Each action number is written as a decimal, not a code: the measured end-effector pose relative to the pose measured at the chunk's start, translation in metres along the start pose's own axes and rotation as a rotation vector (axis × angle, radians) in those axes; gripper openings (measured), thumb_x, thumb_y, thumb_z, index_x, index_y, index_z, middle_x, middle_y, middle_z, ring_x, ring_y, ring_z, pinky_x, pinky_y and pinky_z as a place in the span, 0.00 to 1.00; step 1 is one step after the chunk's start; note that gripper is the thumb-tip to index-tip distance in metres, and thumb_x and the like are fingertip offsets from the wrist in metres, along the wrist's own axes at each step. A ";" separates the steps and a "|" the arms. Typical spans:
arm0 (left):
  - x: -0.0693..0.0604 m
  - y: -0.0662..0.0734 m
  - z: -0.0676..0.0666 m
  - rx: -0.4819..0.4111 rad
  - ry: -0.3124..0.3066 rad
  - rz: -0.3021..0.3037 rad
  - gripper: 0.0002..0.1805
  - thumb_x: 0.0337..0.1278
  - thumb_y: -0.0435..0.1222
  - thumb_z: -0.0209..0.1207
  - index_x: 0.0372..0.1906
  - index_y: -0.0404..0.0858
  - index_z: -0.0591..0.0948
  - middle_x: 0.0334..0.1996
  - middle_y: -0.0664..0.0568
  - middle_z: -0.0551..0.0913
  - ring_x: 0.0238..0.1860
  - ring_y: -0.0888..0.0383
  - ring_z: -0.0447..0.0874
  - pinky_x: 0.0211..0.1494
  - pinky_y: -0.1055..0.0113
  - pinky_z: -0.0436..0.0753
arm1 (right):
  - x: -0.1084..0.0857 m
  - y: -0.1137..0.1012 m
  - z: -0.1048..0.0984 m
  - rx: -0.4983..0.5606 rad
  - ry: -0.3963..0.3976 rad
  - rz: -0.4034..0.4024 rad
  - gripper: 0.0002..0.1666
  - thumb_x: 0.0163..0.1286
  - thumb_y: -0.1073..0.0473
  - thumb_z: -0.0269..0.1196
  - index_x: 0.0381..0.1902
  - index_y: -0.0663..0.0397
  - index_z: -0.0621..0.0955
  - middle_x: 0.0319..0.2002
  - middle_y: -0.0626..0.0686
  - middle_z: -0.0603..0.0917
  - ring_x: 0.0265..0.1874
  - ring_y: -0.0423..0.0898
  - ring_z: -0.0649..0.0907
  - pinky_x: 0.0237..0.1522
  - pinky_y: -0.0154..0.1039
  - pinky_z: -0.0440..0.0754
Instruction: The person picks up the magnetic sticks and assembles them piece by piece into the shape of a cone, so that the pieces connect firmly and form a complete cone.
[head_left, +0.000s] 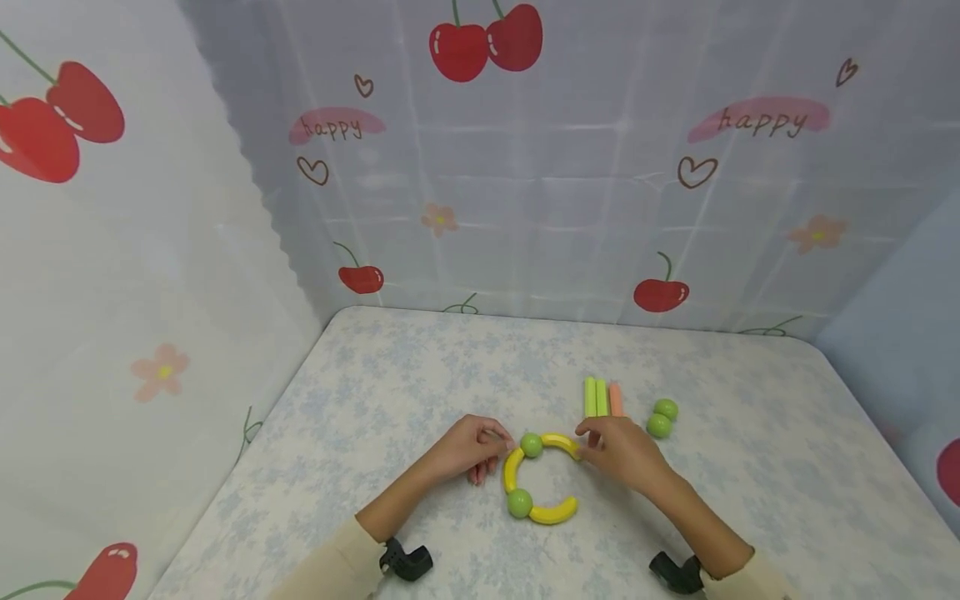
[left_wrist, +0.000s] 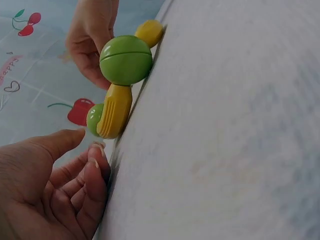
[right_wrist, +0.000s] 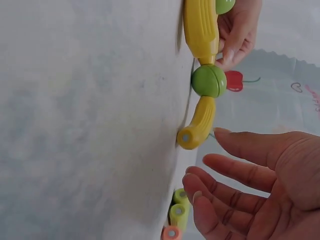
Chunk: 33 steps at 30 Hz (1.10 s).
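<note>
Three yellow curved sticks point(head_left: 554, 512) and two green balls point(head_left: 531, 444) lie joined on the table as a ring with a gap on its right side. My left hand point(head_left: 470, 447) is beside the left curved stick point(left_wrist: 116, 112), thumb and loosely bent fingers apart with nothing between them. At the upper right end of the ring is my right hand point(head_left: 621, 452); its thumb comes close to the upper curved stick point(right_wrist: 201, 122), and whether they touch I cannot tell. The right fingers are spread and grip nothing. A grey disc shows on that stick's end.
Behind the right hand lie two light-green straight sticks point(head_left: 596, 397) and an orange one point(head_left: 616, 399), side by side. Two more green balls point(head_left: 660, 425) touch each other to their right. A patterned cloth covers the table point(head_left: 420, 358), and printed curtains point(head_left: 525, 208) hang around it.
</note>
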<state>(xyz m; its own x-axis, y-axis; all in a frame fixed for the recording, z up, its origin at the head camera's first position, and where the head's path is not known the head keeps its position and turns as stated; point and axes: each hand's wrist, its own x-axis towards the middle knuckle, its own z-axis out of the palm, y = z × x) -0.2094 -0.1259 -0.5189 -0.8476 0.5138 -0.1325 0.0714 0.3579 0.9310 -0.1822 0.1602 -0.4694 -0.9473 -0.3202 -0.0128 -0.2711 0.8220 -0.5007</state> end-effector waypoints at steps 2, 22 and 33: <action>0.002 0.005 -0.003 0.031 0.019 -0.002 0.08 0.72 0.43 0.61 0.46 0.45 0.86 0.19 0.46 0.82 0.11 0.56 0.75 0.14 0.68 0.75 | -0.008 0.002 -0.002 0.015 0.002 0.008 0.13 0.62 0.61 0.74 0.46 0.53 0.88 0.27 0.43 0.82 0.25 0.39 0.78 0.25 0.36 0.76; 0.064 0.033 0.015 0.328 -0.146 0.214 0.11 0.64 0.40 0.69 0.48 0.42 0.89 0.32 0.59 0.85 0.30 0.65 0.81 0.35 0.73 0.80 | -0.047 0.003 0.023 0.579 -0.352 -0.153 0.14 0.68 0.63 0.69 0.51 0.60 0.86 0.24 0.52 0.85 0.15 0.41 0.79 0.18 0.31 0.75; 0.072 0.035 0.018 0.405 -0.169 0.184 0.09 0.66 0.41 0.67 0.47 0.44 0.90 0.33 0.62 0.86 0.35 0.69 0.82 0.41 0.73 0.81 | -0.044 0.003 0.020 0.561 -0.358 -0.115 0.11 0.69 0.64 0.69 0.48 0.58 0.86 0.24 0.53 0.85 0.17 0.45 0.82 0.20 0.35 0.81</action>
<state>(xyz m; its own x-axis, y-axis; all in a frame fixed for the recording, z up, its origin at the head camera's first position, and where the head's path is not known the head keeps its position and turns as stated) -0.2580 -0.0620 -0.5017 -0.7067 0.7047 -0.0631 0.4396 0.5071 0.7413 -0.1377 0.1676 -0.4881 -0.7764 -0.6068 -0.1703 -0.1455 0.4355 -0.8884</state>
